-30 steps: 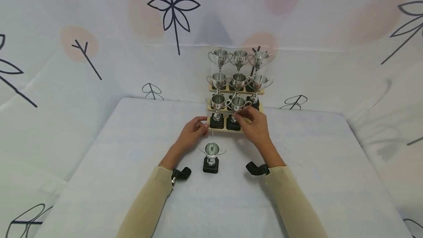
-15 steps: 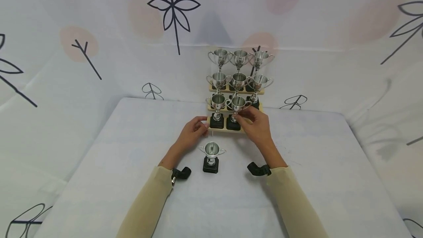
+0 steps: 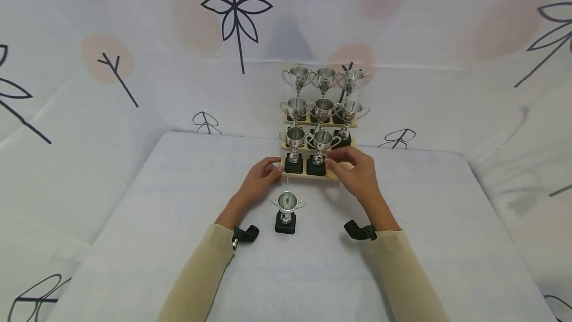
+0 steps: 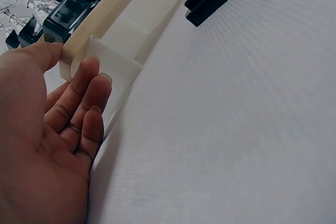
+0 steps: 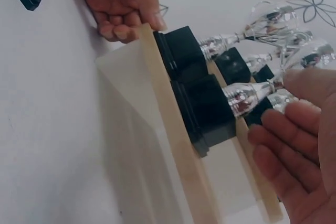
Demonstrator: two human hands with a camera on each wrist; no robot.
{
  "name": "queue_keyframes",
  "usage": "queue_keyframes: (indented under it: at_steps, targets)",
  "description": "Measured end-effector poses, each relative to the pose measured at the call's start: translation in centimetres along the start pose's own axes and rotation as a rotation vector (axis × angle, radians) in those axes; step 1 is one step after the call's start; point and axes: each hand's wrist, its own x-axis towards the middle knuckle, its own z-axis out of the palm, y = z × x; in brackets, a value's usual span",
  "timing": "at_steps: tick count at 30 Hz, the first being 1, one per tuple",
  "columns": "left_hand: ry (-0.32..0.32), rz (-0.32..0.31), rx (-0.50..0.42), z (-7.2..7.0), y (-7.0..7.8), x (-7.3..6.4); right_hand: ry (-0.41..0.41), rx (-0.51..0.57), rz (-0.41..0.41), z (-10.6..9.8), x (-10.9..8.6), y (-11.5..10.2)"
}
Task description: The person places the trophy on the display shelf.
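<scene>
A three-step wooden rack (image 3: 308, 176) bears several small silver trophy cups on black bases. My left hand (image 3: 261, 178) grips the left end of its lowest step; the left wrist view has the thumb on the wooden board (image 4: 105, 17) and fingers curled below. Two trophies stand on that step, the left trophy (image 3: 293, 164) and the middle trophy (image 3: 316, 167). My right hand (image 3: 357, 170) is just right of the middle one. In the right wrist view its thumb overlaps that trophy's stem (image 5: 244, 98), contact unclear, while the other fingers are loosely bent and apart.
One more trophy (image 3: 285, 220) stands upright on the white-covered table (image 3: 286, 282), in front of the rack and between my forearms. Behind the rack hangs a patterned white cloth (image 3: 156, 24). The upper two steps hold rows of trophies.
My right hand has let go of the middle trophy on the lowest step and drawn away to the right. My left hand stays on the rack's end.
</scene>
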Motion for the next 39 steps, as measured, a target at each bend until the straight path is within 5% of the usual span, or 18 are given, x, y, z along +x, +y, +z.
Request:
queue_keyframes:
  at_steps: [7, 16, 24, 32, 39]
  targets:
    - [-0.001, 0.007, 0.011, 0.0, -0.1, 0.1, -0.159, -0.007, -0.049, -0.6, -0.1, 2.1]
    - [0.002, 0.001, -0.014, 0.1, -0.3, 0.1, -0.486, 0.147, -0.152, -0.2, -0.6, 1.8]
    - [0.006, 0.002, -0.049, 0.1, -0.3, 0.1, -0.721, 0.175, -0.131, 1.5, -1.2, 1.3]
    - [-0.006, 0.005, -0.032, 0.1, -0.1, 0.1, -0.728, 0.199, -0.184, 3.5, -2.0, 0.5]
    - [-0.003, 0.022, -0.019, 0.0, -0.2, 0.1, -0.706, 0.111, -0.227, 5.0, -2.4, -0.1]
